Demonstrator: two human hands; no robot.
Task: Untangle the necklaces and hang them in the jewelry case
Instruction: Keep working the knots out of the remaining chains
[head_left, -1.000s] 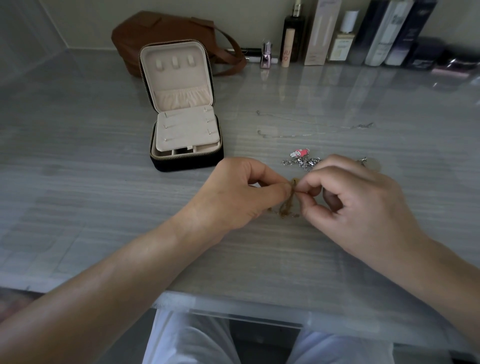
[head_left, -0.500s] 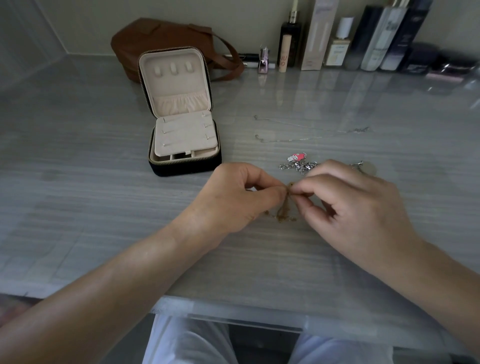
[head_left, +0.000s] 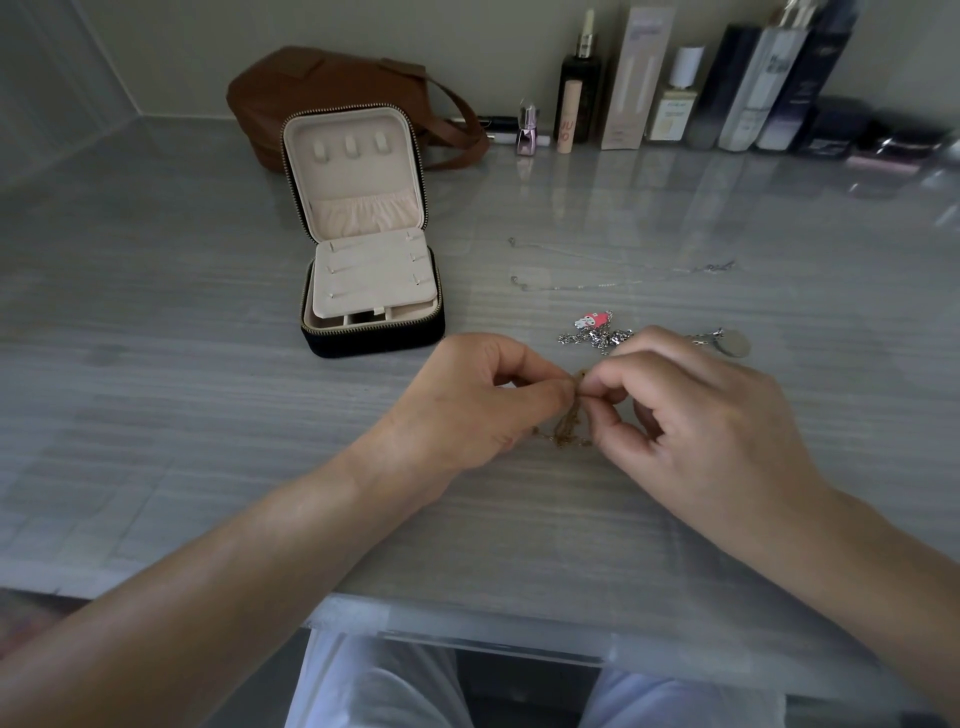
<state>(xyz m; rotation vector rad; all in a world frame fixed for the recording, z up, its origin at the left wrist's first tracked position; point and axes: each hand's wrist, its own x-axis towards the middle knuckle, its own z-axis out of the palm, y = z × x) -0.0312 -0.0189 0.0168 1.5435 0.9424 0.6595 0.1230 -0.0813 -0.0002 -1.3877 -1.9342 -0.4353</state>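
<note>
Grey streaked table fills our head view. We pinch a gold necklace clump between left hand and right hand, fingers curled tight on its top, its tail trailing onto the table near the open jewelry case. It looks feather-light, limp and snag-prone, so we judge single strands beside the knot the best hold. Our fingertips hide the knot, and the links blur.

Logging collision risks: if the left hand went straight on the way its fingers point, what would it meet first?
Probably the right hand, whose fingertips pinch the same gold chain tangle just beyond the left hand.
</note>
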